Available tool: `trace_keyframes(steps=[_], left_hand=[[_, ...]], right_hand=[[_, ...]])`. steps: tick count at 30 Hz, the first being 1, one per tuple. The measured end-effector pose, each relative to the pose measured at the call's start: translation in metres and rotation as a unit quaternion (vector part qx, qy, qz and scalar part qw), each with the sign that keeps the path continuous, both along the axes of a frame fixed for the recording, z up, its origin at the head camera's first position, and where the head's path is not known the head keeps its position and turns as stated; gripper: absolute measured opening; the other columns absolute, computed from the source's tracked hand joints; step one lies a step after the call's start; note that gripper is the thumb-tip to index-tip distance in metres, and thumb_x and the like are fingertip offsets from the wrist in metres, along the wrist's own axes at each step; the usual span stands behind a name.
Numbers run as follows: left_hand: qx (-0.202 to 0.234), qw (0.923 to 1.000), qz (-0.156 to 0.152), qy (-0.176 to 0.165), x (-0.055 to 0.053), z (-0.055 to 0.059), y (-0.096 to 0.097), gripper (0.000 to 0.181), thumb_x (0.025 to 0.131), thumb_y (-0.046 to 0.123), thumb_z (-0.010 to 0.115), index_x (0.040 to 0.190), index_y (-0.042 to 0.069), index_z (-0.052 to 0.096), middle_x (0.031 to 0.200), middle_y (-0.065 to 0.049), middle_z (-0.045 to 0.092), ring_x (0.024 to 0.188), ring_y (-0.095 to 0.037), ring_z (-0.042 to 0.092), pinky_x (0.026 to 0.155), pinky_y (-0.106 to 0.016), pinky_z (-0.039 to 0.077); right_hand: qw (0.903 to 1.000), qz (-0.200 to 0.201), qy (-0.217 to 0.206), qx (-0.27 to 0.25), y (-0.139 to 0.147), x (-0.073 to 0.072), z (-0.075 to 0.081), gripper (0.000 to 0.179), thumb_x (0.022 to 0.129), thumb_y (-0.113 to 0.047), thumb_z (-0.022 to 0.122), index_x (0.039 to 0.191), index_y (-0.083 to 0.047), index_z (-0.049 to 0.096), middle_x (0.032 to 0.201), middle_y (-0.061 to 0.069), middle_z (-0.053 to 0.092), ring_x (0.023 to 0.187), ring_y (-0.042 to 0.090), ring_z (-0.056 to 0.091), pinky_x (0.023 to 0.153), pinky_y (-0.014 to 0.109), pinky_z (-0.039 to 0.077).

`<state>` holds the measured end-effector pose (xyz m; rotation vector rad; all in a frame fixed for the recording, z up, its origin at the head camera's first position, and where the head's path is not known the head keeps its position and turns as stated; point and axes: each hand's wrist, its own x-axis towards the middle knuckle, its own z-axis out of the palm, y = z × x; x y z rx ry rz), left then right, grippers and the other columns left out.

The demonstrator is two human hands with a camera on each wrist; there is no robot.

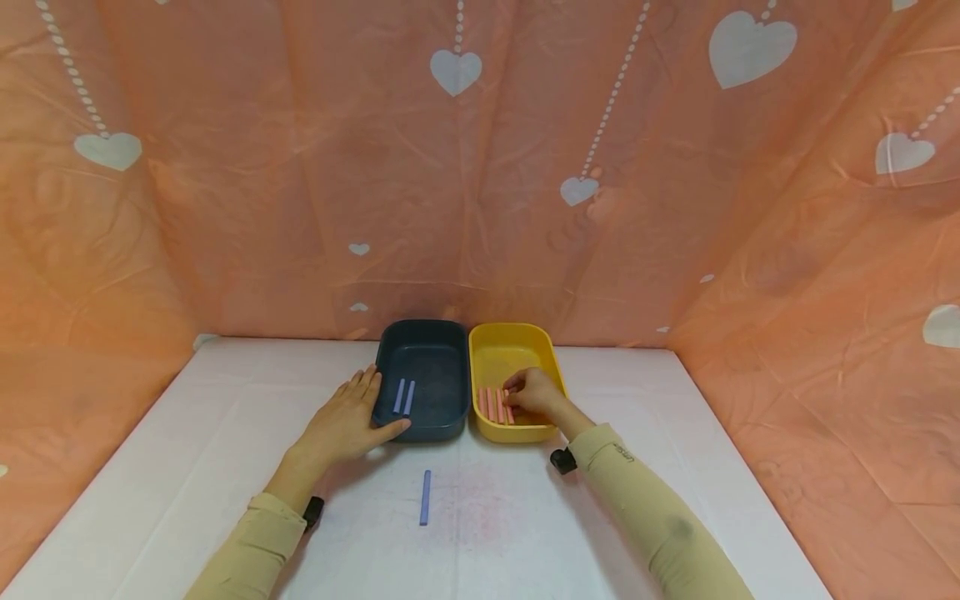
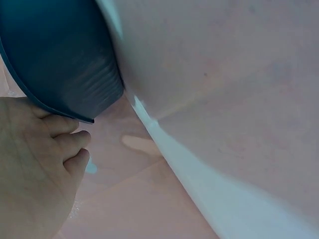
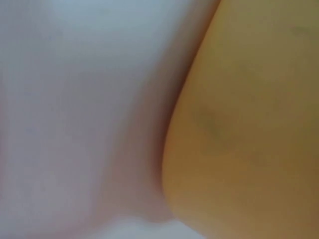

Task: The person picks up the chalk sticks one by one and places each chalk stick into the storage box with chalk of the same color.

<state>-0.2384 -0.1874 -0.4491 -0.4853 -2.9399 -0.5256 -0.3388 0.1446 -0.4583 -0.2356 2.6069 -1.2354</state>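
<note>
My left hand (image 1: pixel 347 421) rests against the left side of a dark blue tray (image 1: pixel 435 358), fingers extended along its rim and thumb at the front corner. Two purple chalk sticks (image 1: pixel 409 398) lie side by side in that tray. Inside the yellow tray (image 1: pixel 515 434), my right hand (image 1: pixel 536 392) pinches a pink chalk stick (image 1: pixel 511 414) at the right end of a row of pink chalk sticks (image 1: pixel 490 406). The right wrist view shows only the blurred outer wall of the yellow tray (image 3: pixel 249 124); the fingers are out of its sight.
A single purple chalk stick (image 1: pixel 425 498) lies on the white table (image 1: pixel 630 400) in front of the dark tray. Faint pink smudges mark the cloth beside it. The trays stand side by side near an orange curtain (image 1: pixel 517 250) with white hearts.
</note>
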Motion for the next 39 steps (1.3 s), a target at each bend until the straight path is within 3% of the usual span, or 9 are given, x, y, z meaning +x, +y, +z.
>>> trace_keyframes(steps=[9,20,28,39], left_hand=[[-0.001,1.0000,0.001,-0.001,0.001,-0.001,0.001,0.106,0.094,0.066,0.062,0.152,-0.018,0.034,0.162,-0.036,0.029,0.150,-0.053,0.028,0.122,-0.062,0.027],[-0.005,1.0000,0.002,0.002,0.000,0.000,-0.001,0.107,0.094,0.066,0.062,0.152,-0.018,0.034,0.162,-0.035,0.029,0.150,-0.053,0.029,0.122,-0.062,0.027],[-0.003,1.0000,0.002,0.000,0.000,-0.001,-0.002,0.107,0.094,0.067,0.062,0.152,-0.018,0.033,0.162,-0.036,0.028,0.150,-0.053,0.028,0.122,-0.062,0.026],[-0.005,1.0000,0.000,-0.001,-0.001,-0.001,-0.001,0.107,0.094,0.068,0.061,0.153,-0.018,0.033,0.162,-0.036,0.028,0.150,-0.053,0.028,0.122,-0.062,0.027]], right_hand=[[0.9998,0.002,0.011,0.019,0.000,0.003,0.003,0.021,0.090,0.001,0.077,0.109,0.007,0.071,0.092,0.011,0.068,0.075,0.015,0.065,0.070,0.026,0.061],[0.9995,-0.008,0.031,0.006,0.000,0.010,0.015,0.024,0.093,-0.002,0.073,0.116,0.006,0.069,0.100,0.012,0.069,0.084,0.018,0.063,0.075,0.025,0.057],[0.9988,-0.003,0.029,-0.041,-0.003,0.023,0.024,0.030,0.095,-0.003,0.072,0.123,0.007,0.067,0.106,0.015,0.067,0.079,0.023,0.070,0.074,0.033,0.063],[0.9919,0.029,0.117,-0.041,-0.013,0.045,0.037,0.028,0.091,-0.004,0.075,0.117,0.006,0.071,0.100,0.012,0.072,0.076,0.019,0.068,0.073,0.030,0.060]])
